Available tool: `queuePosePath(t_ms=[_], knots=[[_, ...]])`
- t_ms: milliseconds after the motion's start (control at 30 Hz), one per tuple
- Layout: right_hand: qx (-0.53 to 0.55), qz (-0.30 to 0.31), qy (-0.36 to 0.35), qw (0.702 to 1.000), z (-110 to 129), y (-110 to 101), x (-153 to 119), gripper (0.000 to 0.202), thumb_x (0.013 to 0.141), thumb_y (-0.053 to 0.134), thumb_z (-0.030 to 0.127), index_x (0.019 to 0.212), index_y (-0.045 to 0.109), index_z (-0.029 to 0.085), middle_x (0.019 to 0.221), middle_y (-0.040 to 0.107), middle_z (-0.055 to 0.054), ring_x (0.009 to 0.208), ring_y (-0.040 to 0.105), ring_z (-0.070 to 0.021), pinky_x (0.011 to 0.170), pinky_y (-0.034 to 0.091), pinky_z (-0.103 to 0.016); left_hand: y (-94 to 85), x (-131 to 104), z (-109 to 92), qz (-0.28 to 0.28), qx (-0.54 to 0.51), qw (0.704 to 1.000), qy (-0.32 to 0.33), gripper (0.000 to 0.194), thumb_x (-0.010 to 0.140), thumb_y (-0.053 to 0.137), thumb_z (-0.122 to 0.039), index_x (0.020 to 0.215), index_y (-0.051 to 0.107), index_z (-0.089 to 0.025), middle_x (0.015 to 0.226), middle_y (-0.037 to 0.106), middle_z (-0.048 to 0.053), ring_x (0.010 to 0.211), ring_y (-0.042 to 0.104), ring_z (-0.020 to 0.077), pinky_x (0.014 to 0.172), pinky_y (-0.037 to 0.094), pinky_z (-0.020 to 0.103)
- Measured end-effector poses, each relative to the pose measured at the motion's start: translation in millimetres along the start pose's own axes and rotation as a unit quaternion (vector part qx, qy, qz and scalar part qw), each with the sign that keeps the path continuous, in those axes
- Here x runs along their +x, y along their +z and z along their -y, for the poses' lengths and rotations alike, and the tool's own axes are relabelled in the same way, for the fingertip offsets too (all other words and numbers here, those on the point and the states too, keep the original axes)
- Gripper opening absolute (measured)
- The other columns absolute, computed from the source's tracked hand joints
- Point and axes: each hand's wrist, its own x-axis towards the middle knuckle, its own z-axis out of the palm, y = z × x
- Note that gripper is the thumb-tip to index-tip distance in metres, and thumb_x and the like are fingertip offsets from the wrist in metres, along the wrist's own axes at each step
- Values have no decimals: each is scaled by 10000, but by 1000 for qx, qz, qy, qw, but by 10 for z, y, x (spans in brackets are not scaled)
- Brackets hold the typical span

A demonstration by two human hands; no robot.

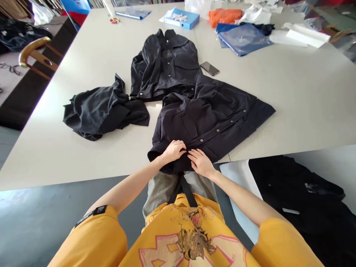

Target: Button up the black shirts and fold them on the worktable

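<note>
A black jacket (pixel 191 118) with silver snap buttons lies across the near edge of the table, its lower end toward the right. My left hand (pixel 174 150) is closed on the jacket's edge near the collar end, thumb and fingers pinching the cloth. Beside it, my right hand (pixel 200 162) rests on the same jacket with fingers stretched out and lying flat. A second black jacket (pixel 169 63) lies buttoned side up behind it. To the left is a crumpled black garment (pixel 97 111).
A phone (pixel 210 68) lies right of the far jacket. Farther back are blue folders (pixel 244 39), a blue box (pixel 182 19), an orange bag (pixel 224 16) and scissors (pixel 115 20). More black garments (pixel 300 200) lie low at the right. A wooden chair (pixel 37 55) stands left.
</note>
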Motion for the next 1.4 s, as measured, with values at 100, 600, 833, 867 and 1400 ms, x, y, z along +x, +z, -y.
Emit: queuePosePath(t_ms=[100,600,833,867,1400], knots=[[-15,-19,12,1000,40,38,-40,421,967,441,155,1340,635,135,1424,592,-121,1379,474,-252,1222,321,-476,30,2,-6,-30,-14,999,-21,117,946,599,-251,927,686,-176,946,684,49,921,606,200,886,427,363],[-40,-30,32,998,195,-9,-5,495,971,389,166,1442,528,102,1458,535,-155,1408,415,-275,1232,271,-493,108,-466,-539,56,191,980,-12,515,940,360,-76,1427,518,-131,1324,581,167,1270,506,290,1122,377,514],[-87,1,64,994,312,111,65,550,1025,362,269,1530,392,53,1558,432,-185,1464,337,-315,1226,218,-538,258,-549,-605,26,193,981,-24,563,942,333,-88,1491,457,-92,1422,531,205,1385,440,322,1170,332,536],[-94,2,66,993,321,130,58,552,1032,354,282,1530,388,45,1567,419,-189,1469,328,-317,1225,213,-541,264,-561,-580,17,183,983,-23,552,945,341,-96,1483,462,-96,1411,541,193,1377,451,308,1179,332,515],[-143,2,51,988,401,259,7,583,1010,397,262,1551,354,52,1561,413,-222,1460,341,-362,1190,257,-614,404,-571,-809,32,240,965,-102,600,920,304,-50,1507,420,-14,1492,484,255,1451,395,349,1170,360,554]])
